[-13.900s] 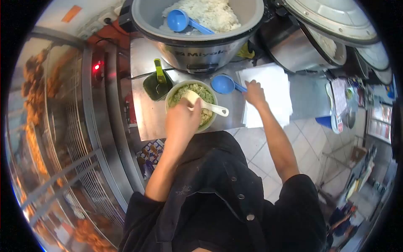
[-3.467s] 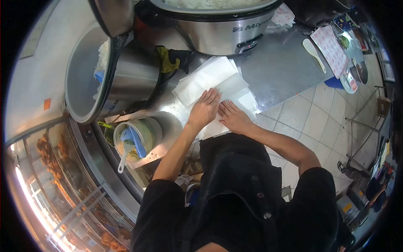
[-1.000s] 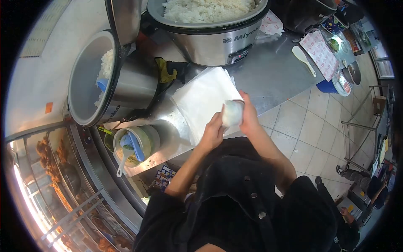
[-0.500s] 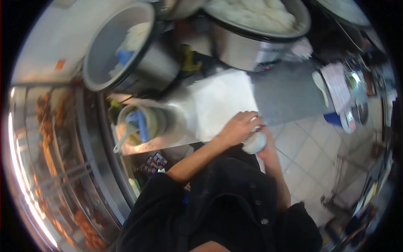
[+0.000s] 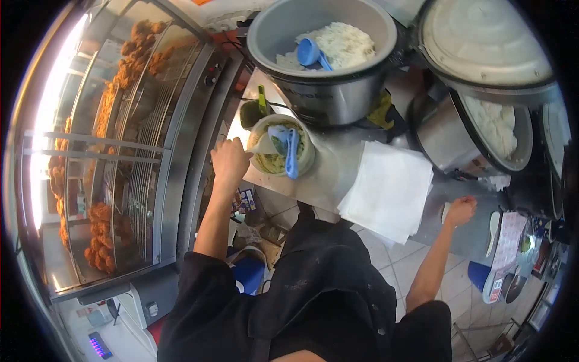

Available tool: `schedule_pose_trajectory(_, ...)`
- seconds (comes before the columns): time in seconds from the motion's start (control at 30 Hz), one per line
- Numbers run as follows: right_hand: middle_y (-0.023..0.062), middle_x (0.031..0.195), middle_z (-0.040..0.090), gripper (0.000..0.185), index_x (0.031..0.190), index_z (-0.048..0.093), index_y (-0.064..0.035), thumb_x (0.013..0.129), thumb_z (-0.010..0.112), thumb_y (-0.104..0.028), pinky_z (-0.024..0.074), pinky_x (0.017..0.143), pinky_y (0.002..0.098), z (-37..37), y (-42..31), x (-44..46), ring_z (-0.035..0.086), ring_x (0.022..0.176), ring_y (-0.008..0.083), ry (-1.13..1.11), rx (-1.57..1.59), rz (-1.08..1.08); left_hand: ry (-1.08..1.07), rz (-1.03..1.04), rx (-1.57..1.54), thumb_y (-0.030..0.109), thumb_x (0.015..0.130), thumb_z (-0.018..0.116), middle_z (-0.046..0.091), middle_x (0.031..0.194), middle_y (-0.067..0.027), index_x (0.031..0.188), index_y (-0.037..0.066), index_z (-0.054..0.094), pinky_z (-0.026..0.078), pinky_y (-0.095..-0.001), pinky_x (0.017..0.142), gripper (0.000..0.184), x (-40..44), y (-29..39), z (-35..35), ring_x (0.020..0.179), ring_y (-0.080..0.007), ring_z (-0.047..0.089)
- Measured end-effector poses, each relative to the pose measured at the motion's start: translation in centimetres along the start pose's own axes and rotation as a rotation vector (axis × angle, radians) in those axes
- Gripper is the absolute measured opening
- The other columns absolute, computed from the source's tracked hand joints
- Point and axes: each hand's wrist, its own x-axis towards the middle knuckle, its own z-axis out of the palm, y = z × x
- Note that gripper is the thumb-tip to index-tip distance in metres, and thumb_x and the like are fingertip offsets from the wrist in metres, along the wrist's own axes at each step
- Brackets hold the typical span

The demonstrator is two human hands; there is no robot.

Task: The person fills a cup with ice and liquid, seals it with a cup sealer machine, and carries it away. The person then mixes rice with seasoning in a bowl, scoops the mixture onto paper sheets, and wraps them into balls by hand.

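Observation:
My left hand point(image 5: 230, 161) is closed around the handle end of a white spoon point(image 5: 263, 145), whose other end reaches into a tub point(image 5: 310, 158) of greenish-yellow food. A blue scoop point(image 5: 292, 158) lies across that tub's top. My right hand point(image 5: 462, 211) is held out to the right with curled fingers, over the dark grey counter. A small white edge shows beside its fingers; what it belongs to is mostly hidden. Between my hands lies a stack of white paper sheets point(image 5: 386, 192), touched by neither.
A large cooker point(image 5: 329, 99) holds white rice and a blue scoop point(image 5: 309, 53). Further right stand another rice cooker point(image 5: 446, 136) and a raised lid point(image 5: 485, 42). A glass cabinet point(image 5: 163, 157) with fried food rises at left. A white spoon point(image 5: 493, 232) lies at right.
My hands have parted from a white round thing held between them. My left hand has gone left to the tub's spoon, my right hand outward. The view has turned left.

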Motion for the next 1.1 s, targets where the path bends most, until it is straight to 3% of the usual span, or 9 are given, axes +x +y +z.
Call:
schedule_pose_trajectory(0.07, 0.0120, 0.087, 0.070, 0.022, 0.111, 0.060, -0.0037, 0.091, 0.059, -0.012, 0.0570, 0.064, 0.0391, -0.4, -6.1, -3.2, 0.070, 0.073, 0.0272, -0.171, 0.412, -0.168, -0.164, 0.016, -0.135, 0.026, 0.079, 0.077, 0.070, 0.087, -0.0227, 0.100, -0.002, 0.066, 0.054, -0.0444, 0.074, 0.037, 1.7, -2.1, 2.1, 0.085, -0.0380, 0.069)
schedule_pose_trajectory(0.1, 0.0114, 0.087, 0.069, 0.029, 0.121, 0.054, -0.0045, 0.094, 0.057, -0.014, 0.0569, 0.057, 0.0331, -4.8, -14.2, -6.6, 0.068, 0.066, 0.0197, -0.757, 0.910, 0.284, -0.170, 0.086, -0.194, 0.024, 0.079, 0.076, 0.069, 0.085, -0.0235, 0.098, -0.003, 0.066, 0.054, -0.0454, 0.072, 0.035, 2.3, -2.9, 2.7, 0.082, -0.0392, 0.069)
schedule_pose_trajectory(0.13, 0.0117, 0.084, 0.068, 0.035, 0.125, 0.052, -0.0043, 0.097, 0.057, -0.025, 0.0551, 0.051, 0.0280, -7.5, -20.2, -11.1, 0.066, 0.060, 0.0170, -1.056, 1.211, 0.272, -0.181, 0.160, -0.252, 0.022, 0.079, 0.075, 0.069, 0.083, -0.0244, 0.097, -0.004, 0.066, 0.054, -0.0465, 0.070, 0.032, 2.7, -3.4, 3.3, 0.079, -0.0404, 0.069)
schedule_pose_trajectory(0.2, 0.0139, 0.083, 0.069, 0.054, 0.129, 0.046, -0.0004, 0.095, 0.061, -0.039, 0.0553, 0.058, 0.0338, -14.5, -33.5, -15.9, 0.070, 0.069, 0.0258, -1.380, 0.782, 0.078, -0.226, 0.235, -0.319, 0.017, 0.079, 0.073, 0.068, 0.081, -0.0266, 0.094, -0.006, 0.064, 0.055, -0.0473, 0.068, 0.029, 2.6, -3.8, 3.5, 0.077, -0.0419, 0.069)
schedule_pose_trajectory(0.33, 0.0272, 0.088, 0.068, 0.052, 0.127, 0.045, 0.0034, 0.088, 0.065, -0.026, 0.0538, 0.079, 0.0505, -12.3, -40.3, -23.1, 0.067, 0.081, 0.0468, -1.159, 0.442, -0.468, -0.290, 0.258, -0.424, 0.007, 0.079, 0.067, 0.064, 0.082, -0.0341, 0.096, -0.009, 0.054, 0.054, -0.0501, 0.068, 0.027, -1.3, -5.2, 1.3, 0.081, -0.0480, 0.066)
schedule_pose_trajectory(0.5, 0.0306, 0.093, 0.068, 0.033, 0.109, 0.058, 0.0082, 0.083, 0.061, -0.013, 0.0536, 0.082, 0.0505, -15.2, -42.4, -18.8, 0.068, 0.090, 0.0452, -1.288, 0.056, -0.682, -0.166, -0.065, -1.040, 0.011, 0.086, 0.067, 0.068, 0.084, -0.0261, 0.110, -0.007, 0.052, 0.052, -0.0446, 0.073, 0.033, -5.1, -6.8, 4.3, 0.084, -0.0398, 0.069)
schedule_pose_trajectory(0.73, 0.0301, 0.097, 0.068, 0.044, 0.121, 0.055, 0.0115, 0.081, 0.058, -0.006, 0.0565, 0.077, 0.0477, -13.6, -49.1, -21.2, 0.069, 0.088, 0.0423, -1.337, -0.356, -0.996, -0.095, -0.201, -1.540, 0.017, 0.087, 0.068, 0.071, 0.081, -0.0132, 0.115, -0.001, 0.060, 0.053, -0.0352, 0.068, 0.034, -1.5, -3.4, 11.3, 0.074, -0.0237, 0.070)
schedule_pose_trajectory(0.97, 0.0229, 0.100, 0.062, 0.058, 0.135, 0.044, 0.0111, 0.083, 0.060, -0.007, 0.0593, 0.063, 0.0417, -13.5, -48.5, -26.1, 0.071, 0.075, 0.0362, -0.792, -0.496, -0.969, -0.241, -0.239, -1.860, 0.005, 0.088, 0.054, 0.065, 0.066, -0.0077, 0.108, -0.003, 0.062, 0.054, -0.0315, 0.046, 0.023, -2.4, -1.6, 11.4, 0.052, -0.0157, 0.066)
schedule_pose_trajectory(1.1, 0.0255, 0.095, 0.065, 0.064, 0.139, 0.046, 0.0037, 0.076, 0.058, -0.001, 0.0574, 0.066, 0.0449, -10.0, -48.8, -25.6, 0.069, 0.078, 0.0399, -0.954, -0.412, -0.904, -0.154, -0.243, -1.875, 0.005, 0.089, 0.054, 0.064, 0.061, -0.0080, 0.103, -0.005, 0.062, 0.054, -0.0306, 0.047, 0.019, -2.4, -1.0, 11.6, 0.052, -0.0163, 0.066)
